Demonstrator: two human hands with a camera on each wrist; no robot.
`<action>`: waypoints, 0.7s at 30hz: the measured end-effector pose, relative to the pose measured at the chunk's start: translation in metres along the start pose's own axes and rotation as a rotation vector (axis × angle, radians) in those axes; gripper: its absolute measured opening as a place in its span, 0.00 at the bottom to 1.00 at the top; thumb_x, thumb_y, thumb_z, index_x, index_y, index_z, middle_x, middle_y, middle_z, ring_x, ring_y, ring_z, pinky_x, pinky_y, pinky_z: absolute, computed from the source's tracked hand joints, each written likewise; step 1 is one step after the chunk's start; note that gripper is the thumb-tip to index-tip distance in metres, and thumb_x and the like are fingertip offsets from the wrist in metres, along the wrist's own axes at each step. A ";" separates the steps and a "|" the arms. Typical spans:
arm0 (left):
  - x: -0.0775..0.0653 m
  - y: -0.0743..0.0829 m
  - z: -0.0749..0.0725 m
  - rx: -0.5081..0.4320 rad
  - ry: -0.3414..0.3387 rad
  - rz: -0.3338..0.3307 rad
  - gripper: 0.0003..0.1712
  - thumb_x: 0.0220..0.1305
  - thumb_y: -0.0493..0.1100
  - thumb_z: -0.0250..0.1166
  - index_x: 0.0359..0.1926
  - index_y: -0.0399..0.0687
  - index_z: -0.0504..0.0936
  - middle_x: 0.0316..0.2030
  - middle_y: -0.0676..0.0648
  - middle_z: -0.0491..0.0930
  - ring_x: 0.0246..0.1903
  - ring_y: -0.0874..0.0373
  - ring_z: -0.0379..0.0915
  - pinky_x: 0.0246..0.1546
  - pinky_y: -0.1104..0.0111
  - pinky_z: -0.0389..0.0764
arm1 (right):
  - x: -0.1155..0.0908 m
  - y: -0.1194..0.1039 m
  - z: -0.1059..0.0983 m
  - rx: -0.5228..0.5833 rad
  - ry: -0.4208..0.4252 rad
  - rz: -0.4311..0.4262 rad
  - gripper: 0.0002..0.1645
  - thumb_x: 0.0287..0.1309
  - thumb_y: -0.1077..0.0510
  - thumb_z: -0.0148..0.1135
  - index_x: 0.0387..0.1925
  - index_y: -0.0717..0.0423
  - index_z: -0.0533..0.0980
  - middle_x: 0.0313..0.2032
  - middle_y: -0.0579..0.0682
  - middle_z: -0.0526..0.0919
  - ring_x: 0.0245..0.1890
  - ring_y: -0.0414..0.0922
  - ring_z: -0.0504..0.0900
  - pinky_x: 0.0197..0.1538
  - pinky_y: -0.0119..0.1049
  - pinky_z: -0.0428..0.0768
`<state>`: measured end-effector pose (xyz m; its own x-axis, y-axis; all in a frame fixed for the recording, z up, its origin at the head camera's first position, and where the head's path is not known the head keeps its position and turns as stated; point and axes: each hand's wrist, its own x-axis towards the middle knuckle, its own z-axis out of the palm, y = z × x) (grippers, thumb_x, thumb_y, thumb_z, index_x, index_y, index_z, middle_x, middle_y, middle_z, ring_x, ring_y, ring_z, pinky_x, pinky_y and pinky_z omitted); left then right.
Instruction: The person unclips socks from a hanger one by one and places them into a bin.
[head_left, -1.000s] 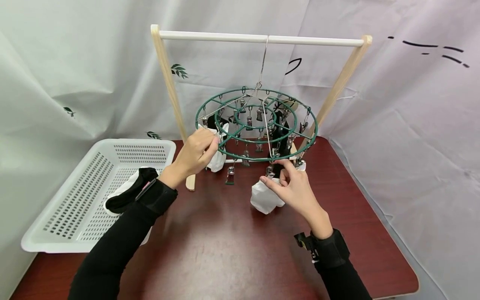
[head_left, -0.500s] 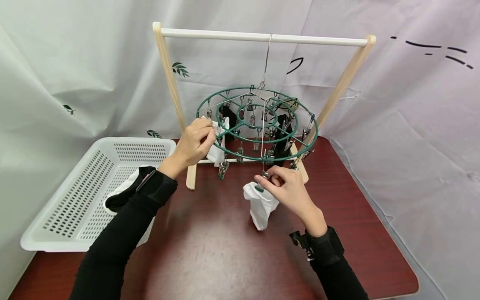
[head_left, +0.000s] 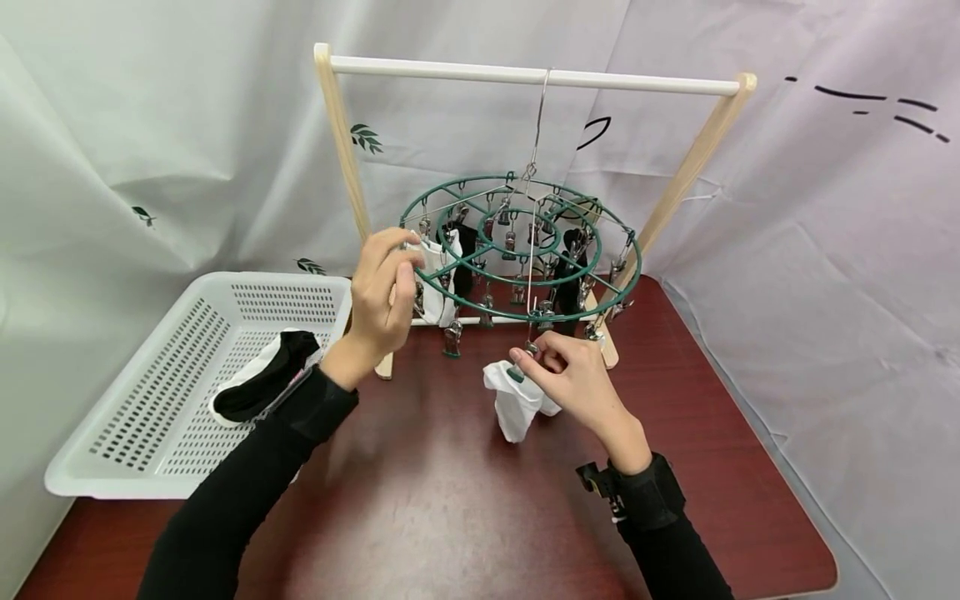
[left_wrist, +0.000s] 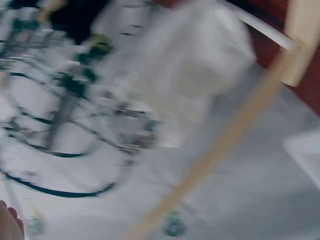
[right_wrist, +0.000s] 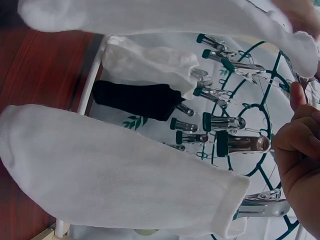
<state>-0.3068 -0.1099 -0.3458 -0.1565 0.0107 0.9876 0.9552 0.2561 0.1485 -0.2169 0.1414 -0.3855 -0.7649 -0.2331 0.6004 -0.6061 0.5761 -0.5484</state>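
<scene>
A green round sock hanger (head_left: 480,287) with many metal clips hangs by its hook from a bar. My right hand (head_left: 581,379) pinches a clip at its near rim, from which a white sock (head_left: 516,402) hangs. In the right wrist view that sock (right_wrist: 150,15) stretches across the top, above the curled fingers (right_wrist: 300,142). My left hand (head_left: 381,296) is at the hanger's left side, fingers loosely bent and thumb apart from them. Beside it hangs another white sock (head_left: 438,279), blurred in the left wrist view.
A white basket (head_left: 71,479) on the left holds a black-and-white sock (head_left: 262,387). Wooden posts (head_left: 690,167) carry the white bar (head_left: 450,71). A black sock (right_wrist: 137,100) and a large white sock (right_wrist: 125,170) also hang from clips. The table (head_left: 450,517) is dark red.
The left hand's fingers have loosened and come away from the rim at the left. The right hand has dipped slightly with its clip, and the white sock below swings left.
</scene>
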 end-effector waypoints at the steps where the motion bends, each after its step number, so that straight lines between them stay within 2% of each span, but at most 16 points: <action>1: -0.001 0.011 0.001 -0.037 0.037 0.005 0.15 0.65 0.33 0.47 0.29 0.31 0.78 0.36 0.33 0.80 0.41 0.39 0.75 0.53 0.57 0.75 | 0.000 0.000 0.000 0.001 -0.002 0.001 0.19 0.60 0.58 0.71 0.20 0.48 0.69 0.16 0.37 0.54 0.16 0.34 0.54 0.24 0.31 0.57; 3: -0.007 0.035 0.003 -0.100 0.044 -0.002 0.12 0.63 0.32 0.48 0.30 0.30 0.77 0.33 0.33 0.79 0.38 0.40 0.75 0.50 0.59 0.76 | 0.000 -0.001 0.000 0.002 -0.006 0.001 0.18 0.60 0.58 0.71 0.21 0.49 0.70 0.16 0.37 0.55 0.16 0.34 0.55 0.24 0.31 0.57; 5: -0.018 0.057 0.004 -0.163 -0.024 -0.066 0.10 0.63 0.30 0.50 0.32 0.30 0.77 0.34 0.34 0.78 0.38 0.42 0.75 0.50 0.61 0.77 | 0.001 -0.001 0.001 0.004 -0.005 0.001 0.16 0.60 0.58 0.71 0.22 0.49 0.72 0.16 0.37 0.55 0.16 0.34 0.55 0.24 0.30 0.57; 7: -0.035 0.076 0.004 -0.209 -0.127 -0.200 0.06 0.64 0.30 0.51 0.37 0.31 0.75 0.38 0.36 0.78 0.42 0.44 0.75 0.53 0.62 0.76 | 0.002 -0.001 0.001 0.005 -0.003 -0.001 0.14 0.60 0.58 0.71 0.23 0.50 0.74 0.16 0.37 0.56 0.16 0.35 0.56 0.23 0.30 0.58; 10: -0.064 0.094 0.005 -0.253 -0.277 -0.486 0.09 0.68 0.30 0.54 0.48 0.33 0.72 0.50 0.38 0.76 0.53 0.47 0.73 0.60 0.63 0.73 | 0.002 -0.001 0.001 0.007 -0.003 0.003 0.12 0.60 0.58 0.70 0.25 0.51 0.76 0.16 0.37 0.56 0.15 0.34 0.56 0.23 0.31 0.58; 12: -0.083 0.098 0.006 -0.275 -0.345 -0.673 0.16 0.70 0.32 0.57 0.56 0.35 0.69 0.57 0.40 0.72 0.59 0.49 0.70 0.64 0.61 0.70 | 0.001 0.001 0.001 0.011 -0.006 0.006 0.11 0.60 0.59 0.70 0.25 0.51 0.77 0.16 0.37 0.56 0.15 0.34 0.56 0.22 0.31 0.59; 15: -0.105 0.095 0.010 -0.313 -0.413 -0.867 0.24 0.73 0.35 0.58 0.66 0.36 0.64 0.63 0.40 0.69 0.65 0.47 0.65 0.69 0.54 0.65 | 0.000 0.001 0.002 0.024 -0.012 0.005 0.10 0.61 0.59 0.70 0.25 0.51 0.77 0.16 0.37 0.56 0.15 0.34 0.56 0.23 0.31 0.59; 18: -0.123 0.088 0.015 -0.307 -0.505 -0.998 0.30 0.75 0.44 0.58 0.72 0.43 0.61 0.69 0.42 0.65 0.71 0.48 0.59 0.71 0.49 0.58 | 0.000 0.002 0.003 0.034 -0.009 0.001 0.11 0.61 0.59 0.70 0.25 0.51 0.76 0.16 0.37 0.55 0.15 0.34 0.55 0.23 0.30 0.59; 21: -0.141 0.083 0.018 -0.308 -0.604 -1.077 0.35 0.76 0.51 0.57 0.77 0.49 0.57 0.73 0.43 0.60 0.74 0.49 0.52 0.72 0.45 0.54 | 0.000 0.001 0.005 0.044 -0.007 0.001 0.12 0.61 0.58 0.69 0.24 0.51 0.76 0.15 0.37 0.55 0.15 0.34 0.55 0.22 0.30 0.58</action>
<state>-0.2098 -0.0724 -0.4736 -0.8983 0.3950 0.1926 0.2798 0.1760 0.9438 -0.2185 0.1384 -0.3889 -0.7672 -0.2377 0.5958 -0.6139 0.5415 -0.5744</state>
